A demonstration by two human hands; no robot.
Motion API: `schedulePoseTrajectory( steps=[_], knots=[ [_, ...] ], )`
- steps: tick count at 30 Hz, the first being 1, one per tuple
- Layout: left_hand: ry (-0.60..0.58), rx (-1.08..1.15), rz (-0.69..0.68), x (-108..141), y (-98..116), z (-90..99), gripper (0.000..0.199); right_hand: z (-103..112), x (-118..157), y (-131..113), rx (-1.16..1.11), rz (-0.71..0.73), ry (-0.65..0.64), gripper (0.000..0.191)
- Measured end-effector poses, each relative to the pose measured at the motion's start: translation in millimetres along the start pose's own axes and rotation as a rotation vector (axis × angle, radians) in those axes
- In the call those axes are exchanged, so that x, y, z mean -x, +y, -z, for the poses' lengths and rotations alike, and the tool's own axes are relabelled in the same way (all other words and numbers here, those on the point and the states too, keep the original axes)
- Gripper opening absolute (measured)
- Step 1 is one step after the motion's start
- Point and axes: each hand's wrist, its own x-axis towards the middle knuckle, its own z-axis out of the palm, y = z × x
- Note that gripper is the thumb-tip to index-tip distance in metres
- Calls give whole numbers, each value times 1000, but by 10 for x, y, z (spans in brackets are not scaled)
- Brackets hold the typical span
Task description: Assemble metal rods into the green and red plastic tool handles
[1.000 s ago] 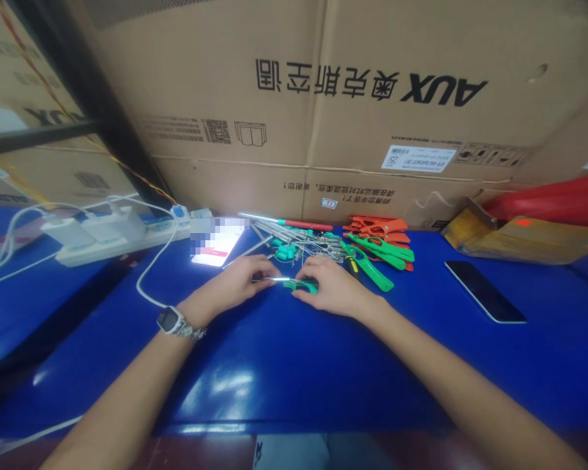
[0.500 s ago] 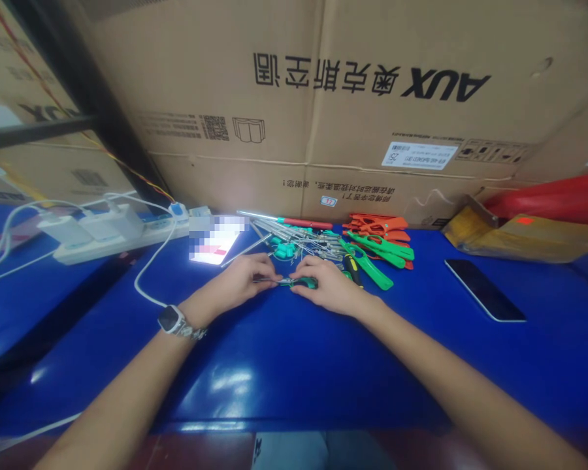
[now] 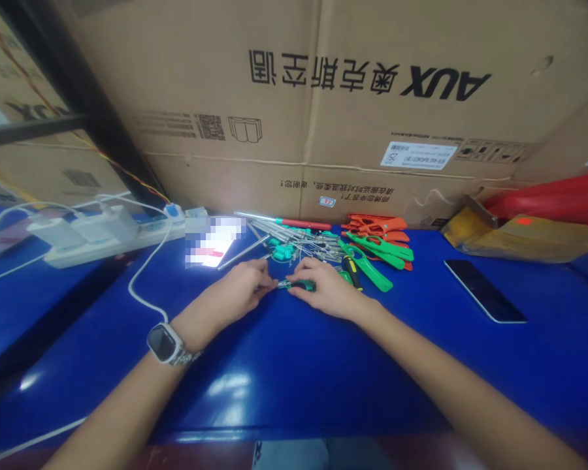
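Note:
My right hand [image 3: 323, 287] is closed on a small dark-green part with a metal end [image 3: 304, 285], held low over the blue table. The metal end points left, towards my left hand [image 3: 242, 284]. The fingers of that hand are pinched together at the tip of the metal end; what lies between them is hidden. Just beyond both hands is a pile of thin metal rods [image 3: 298, 236] with small teal pieces [image 3: 281, 250]. Green handle-shaped plastic pieces [image 3: 375, 267] and a yellow-and-black tool handle [image 3: 353, 273] lie beside my right hand.
Orange plastic pieces [image 3: 376, 224] lie behind the green ones. A lit screen [image 3: 220, 238] and a power strip [image 3: 78, 251] with white cables are at left. A dark phone [image 3: 485, 290] and a torn box [image 3: 509, 240] lie at right. A large carton [image 3: 274, 143] stands behind.
My left hand has shifted slightly left and down, with the wrist lower and the watch turned more to view. My right hand stays nearly in place, still holding the green part.

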Motion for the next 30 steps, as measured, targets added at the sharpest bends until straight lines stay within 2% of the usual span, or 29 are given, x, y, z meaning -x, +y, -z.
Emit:
schedulePoseTrajectory(
  steps=[5, 9, 11, 15, 21, 25, 28, 30],
  knots=[
    [-24, -53, -30, 2, 38, 12, 29, -35, 24, -5, 54, 51, 20, 23],
    [-44, -68, -25, 7, 65, 40, 30, -49, 61, -64, 235, 169, 4, 30],
    [-57, -59, -8, 5, 83, 64, 28, -52, 72, -105, 325, 180, -16, 30],
    [-32, -59, 94, -13, 151, 104, 15, -69, 76, -160, 330, 130, -8, 27],
    [10, 32, 147, -51, 133, 61, 11, -92, 74, -149, 212, 20, 65, 24],
    [36, 32, 157, -55, 116, 24, 9, -35, 42, -134, 103, -76, -34, 33],
    [60, -32, 99, -56, 196, 30, 4, 30, 14, -132, 15, -146, -117, 37],
    [36, -66, 88, -59, 265, 46, 10, 70, 5, -134, -42, -186, -145, 38]
  ],
)
